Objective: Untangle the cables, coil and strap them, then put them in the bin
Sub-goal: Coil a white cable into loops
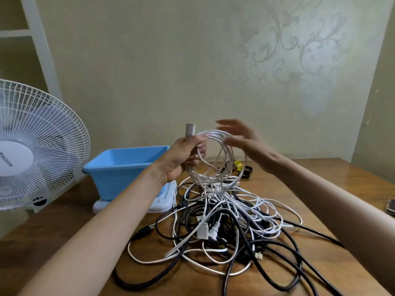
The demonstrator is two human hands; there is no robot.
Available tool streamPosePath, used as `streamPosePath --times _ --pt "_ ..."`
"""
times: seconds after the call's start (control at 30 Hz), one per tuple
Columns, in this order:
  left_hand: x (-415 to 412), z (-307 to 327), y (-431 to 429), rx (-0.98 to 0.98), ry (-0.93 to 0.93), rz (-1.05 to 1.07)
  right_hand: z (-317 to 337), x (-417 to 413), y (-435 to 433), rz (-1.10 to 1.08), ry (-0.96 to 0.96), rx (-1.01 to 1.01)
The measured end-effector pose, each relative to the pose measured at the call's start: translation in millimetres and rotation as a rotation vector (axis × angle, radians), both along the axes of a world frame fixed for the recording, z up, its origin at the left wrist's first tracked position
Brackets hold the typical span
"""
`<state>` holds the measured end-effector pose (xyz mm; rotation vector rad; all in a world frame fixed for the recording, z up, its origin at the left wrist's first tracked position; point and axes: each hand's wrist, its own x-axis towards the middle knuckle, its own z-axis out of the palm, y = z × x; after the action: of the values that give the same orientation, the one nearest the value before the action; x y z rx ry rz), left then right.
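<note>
Above the wooden surface (320, 178), the left grip (188, 154) curls round a part-wound white cable coil (211, 182) and the right grip (241, 139) hovers open-fingered beside it, so with the tangled cable pile (224, 221) below and no cable visible in the blue bin (119, 167), most of the work apparently remains.

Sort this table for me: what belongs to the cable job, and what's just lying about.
Job: white coiled cable in the left hand; tangled heap of black and white cables; blue plastic bin; small black and yellow loops, probably straps.
Lying about: white wire-guarded fan; dark flat object at far right.
</note>
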<state>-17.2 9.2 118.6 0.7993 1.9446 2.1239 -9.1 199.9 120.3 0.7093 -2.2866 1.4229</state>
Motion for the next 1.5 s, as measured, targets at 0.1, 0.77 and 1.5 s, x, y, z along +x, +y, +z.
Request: streamPosePath --times 0.1,0.77,1.5 --pt "1 -1 1 0.121 -0.042 -0.009 -7 1 2 0.198 -0.366 -0.077" --pt "-12 1 1 0.495 -0.045 0.129 -54 11 -3 0.109 -0.426 -0.279" --pt "-23 -13 -6 0.060 -0.156 0.140 6 -2 57 -0.115 0.178 -0.290"
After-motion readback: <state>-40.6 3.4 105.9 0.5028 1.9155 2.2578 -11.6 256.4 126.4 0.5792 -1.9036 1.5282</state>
